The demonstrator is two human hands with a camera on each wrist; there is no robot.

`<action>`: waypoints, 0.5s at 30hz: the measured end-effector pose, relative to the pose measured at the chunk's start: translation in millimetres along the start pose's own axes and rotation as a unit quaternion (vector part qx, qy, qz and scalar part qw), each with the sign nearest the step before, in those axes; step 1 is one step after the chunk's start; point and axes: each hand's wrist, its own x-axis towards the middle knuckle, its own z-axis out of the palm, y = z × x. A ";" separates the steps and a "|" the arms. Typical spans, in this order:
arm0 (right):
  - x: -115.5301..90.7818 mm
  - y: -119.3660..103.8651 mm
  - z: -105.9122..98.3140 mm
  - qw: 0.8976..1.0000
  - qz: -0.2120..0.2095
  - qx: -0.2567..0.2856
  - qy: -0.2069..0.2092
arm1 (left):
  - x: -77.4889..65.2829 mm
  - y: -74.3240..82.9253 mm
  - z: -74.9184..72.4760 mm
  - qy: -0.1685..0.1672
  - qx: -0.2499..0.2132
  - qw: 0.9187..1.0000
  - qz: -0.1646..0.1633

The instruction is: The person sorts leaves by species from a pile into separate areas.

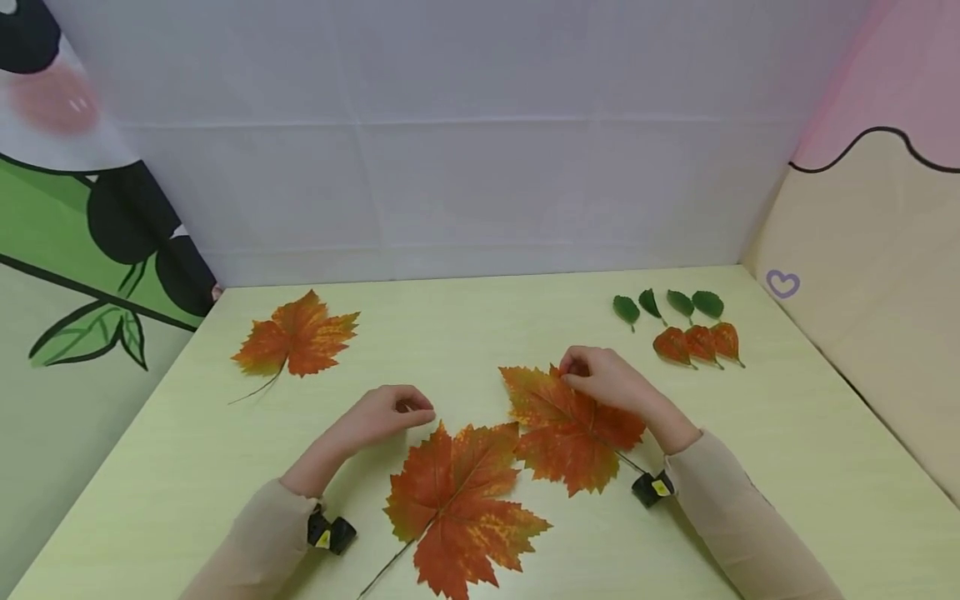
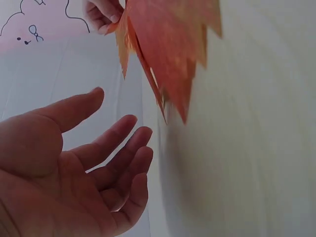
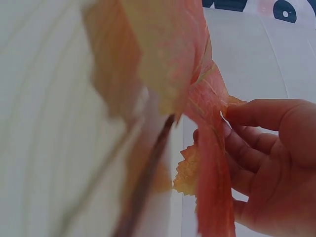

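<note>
My right hand (image 1: 609,379) pinches the upper edge of an orange-red maple leaf (image 1: 570,433) between thumb and fingers; its thin stem points down to the right. In the right wrist view the thumb and fingertips of the right hand (image 3: 266,148) meet on the leaf's edge. A second large maple leaf (image 1: 461,512) lies in front, its stem towards the lower left, close against the first. My left hand (image 1: 386,417) hovers just up and left of this second leaf, holding nothing. The left wrist view shows the left hand (image 2: 84,173) with fingers loosely bent and apart from the leaf.
A third maple leaf (image 1: 300,337) lies at the far left of the pale table (image 1: 187,467). At the back right, several small green leaves (image 1: 679,303) stand in a row above three small orange leaves (image 1: 701,343). A white cloth wall (image 1: 480,192) borders the back.
</note>
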 end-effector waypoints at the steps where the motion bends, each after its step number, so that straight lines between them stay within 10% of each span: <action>1: 0.0 -0.1 0.2 1.000 0.000 -0.001 0.000 | 0.2 2.6 2.9 -0.016 0.001 1.000 0.009; 15: -0.2 -2.2 1.0 1.000 0.000 0.004 -0.005 | 2.0 27.8 24.8 -0.040 0.092 0.994 0.038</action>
